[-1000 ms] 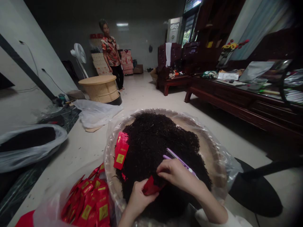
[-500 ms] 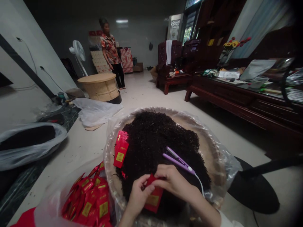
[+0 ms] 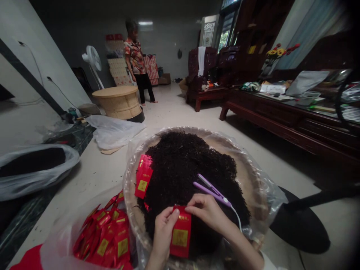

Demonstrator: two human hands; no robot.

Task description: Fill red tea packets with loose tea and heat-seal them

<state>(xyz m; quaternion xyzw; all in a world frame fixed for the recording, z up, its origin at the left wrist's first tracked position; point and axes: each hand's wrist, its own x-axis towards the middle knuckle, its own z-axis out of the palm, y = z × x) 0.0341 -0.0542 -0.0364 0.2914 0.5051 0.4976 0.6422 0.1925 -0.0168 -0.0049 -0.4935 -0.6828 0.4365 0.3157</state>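
My left hand (image 3: 163, 234) and right hand (image 3: 208, 214) both pinch the top corners of a flat red paper packet (image 3: 180, 234), thumb and fingers closed on it, not gripping hard. It hangs upright over the tea, so anything shaken loose would likely drop back on the pile. Its gold square label (image 3: 180, 238) has dark print, and a small line sits near the top, but neither is readable at this blur. The packet is over a mound of dark loose tea leaves (image 3: 176, 176) in a round woven bamboo tray (image 3: 249, 195) lined with clear plastic sheet (image 3: 270, 191), probably there to catch stray leaves. A small stack of matching red packets (image 3: 143, 176) lies on the mound's left side, within easy reach. A purple flat heating iron (image 3: 210, 194) rests on the leaves just past my right hand, with its white cord (image 3: 237, 219) trailing off right. By my left side, a clear plastic bag (image 3: 62, 232) holds a heap of red gold-labelled packets (image 3: 104, 238). Farther left is a white plastic sack of dark tea (image 3: 30, 161). A co-worker (image 3: 136, 58) stands well back by a round woven stool (image 3: 118, 101).
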